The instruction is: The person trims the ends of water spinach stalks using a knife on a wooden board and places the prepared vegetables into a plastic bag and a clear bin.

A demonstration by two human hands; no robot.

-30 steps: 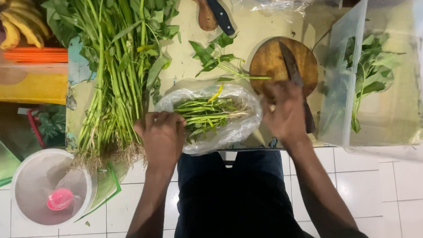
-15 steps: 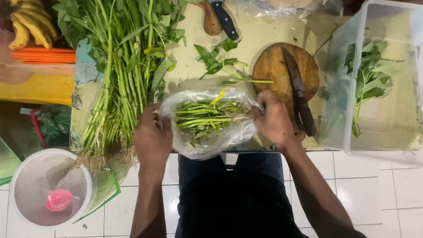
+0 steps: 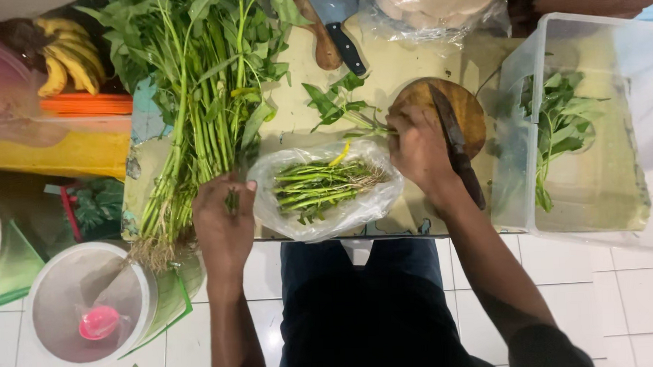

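A clear plastic bag (image 3: 327,220) of cut green stems lies open at the table's near edge. My left hand (image 3: 224,223) rests just left of the bag, beside the big bunch of leafy greens (image 3: 197,86), with a small green bit between its fingers. My right hand (image 3: 417,151) is right of the bag, fingers closed on the stalks of a loose leafy sprig (image 3: 336,106) at the round wooden cutting board (image 3: 420,99). A dark-handled knife (image 3: 457,145) lies across that board, next to my right hand.
A clear plastic tub (image 3: 515,124) holding cut leaves stands at the right. A cleaver (image 3: 338,18) and wooden handle lie at the back. Bananas (image 3: 68,59) and an orange-yellow crate sit far left. A white bucket (image 3: 48,291) stands on the tiled floor.
Both hands have let go of the bag's rim. My left hand moved left toward the big bunch; my right hand moved up to the sprig by the cutting board.
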